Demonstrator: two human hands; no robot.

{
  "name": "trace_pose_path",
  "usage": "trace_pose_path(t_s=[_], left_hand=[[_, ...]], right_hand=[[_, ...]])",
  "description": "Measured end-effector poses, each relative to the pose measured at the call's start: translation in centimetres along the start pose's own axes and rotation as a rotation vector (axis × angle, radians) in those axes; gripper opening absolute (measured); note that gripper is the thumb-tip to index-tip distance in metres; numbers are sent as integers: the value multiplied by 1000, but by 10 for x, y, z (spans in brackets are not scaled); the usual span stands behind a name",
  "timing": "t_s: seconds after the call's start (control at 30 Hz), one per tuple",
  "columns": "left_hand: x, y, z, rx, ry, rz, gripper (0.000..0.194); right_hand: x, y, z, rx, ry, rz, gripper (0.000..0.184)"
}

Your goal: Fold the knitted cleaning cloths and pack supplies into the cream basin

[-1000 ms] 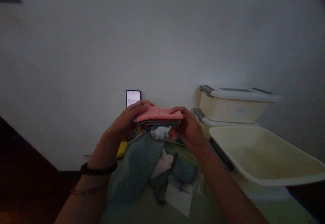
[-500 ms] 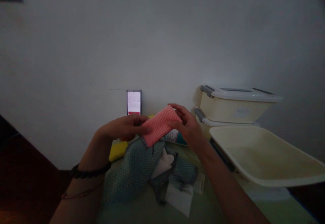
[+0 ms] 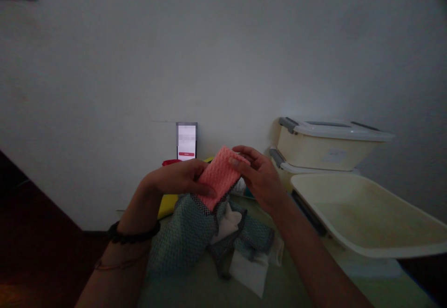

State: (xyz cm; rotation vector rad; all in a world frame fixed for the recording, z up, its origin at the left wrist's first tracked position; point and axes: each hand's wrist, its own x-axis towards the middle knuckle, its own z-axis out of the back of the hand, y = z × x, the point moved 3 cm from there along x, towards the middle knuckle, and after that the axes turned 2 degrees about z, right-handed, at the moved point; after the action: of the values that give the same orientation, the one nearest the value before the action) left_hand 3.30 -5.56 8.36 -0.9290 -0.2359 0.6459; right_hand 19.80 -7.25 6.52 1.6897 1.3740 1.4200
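Between my two hands is a folded pink cloth (image 3: 220, 174) with a bumpy weave and a dark checked edge along its lower side. My left hand (image 3: 185, 177) pinches its left end, thumb across the front. At the upper right end, my right hand (image 3: 257, 175) grips it with the thumb on top. Below lies a crumpled blue-green textured cloth (image 3: 181, 238), close under the pink one. White pieces of cloth or paper (image 3: 249, 271) and a grey-edged blue-green fold (image 3: 254, 236) rest beside it.
A lit phone (image 3: 186, 143) leans against the wall. Something yellow (image 3: 168, 205) and a red rim (image 3: 171, 162) show behind my left hand. On the right are stacked lidded cream boxes (image 3: 314, 150) and an open cream tub (image 3: 377, 215). A partly hidden bottle or pack (image 3: 240, 187) lies behind my right hand.
The pink cloth has turned steeper, its lower end dropping slightly. My left thumb has shifted lower along its front. My right hand keeps hold of the upper end.
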Motion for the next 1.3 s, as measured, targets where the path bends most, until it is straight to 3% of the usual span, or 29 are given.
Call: trace_pose_path(t_s=[0.13,0.3,0.47,0.6,0.83,1.07,1.3], left_hand=[[2,-4,-2,-105,-12,-17,26],[4,-8,2,-162,-172,-49,53],[8,-10,0,11,-319,-109,80],[12,-12,-1,116,-414,-112,62],[15,-6,-1,-383,-319,-50,59],[22,1,-4,-584,-226,-209,31],[24,12,-1,-558,-291,-75,29]], right_hand=[[0,5,2,-42,-73,51,31],[1,11,6,-125,-214,208,26],[2,10,11,-98,-328,288,22],[3,10,13,-88,-319,287,22],[4,14,16,-45,-345,310,22],[4,14,18,-122,-382,345,35],[4,18,19,-141,-361,377,21]])
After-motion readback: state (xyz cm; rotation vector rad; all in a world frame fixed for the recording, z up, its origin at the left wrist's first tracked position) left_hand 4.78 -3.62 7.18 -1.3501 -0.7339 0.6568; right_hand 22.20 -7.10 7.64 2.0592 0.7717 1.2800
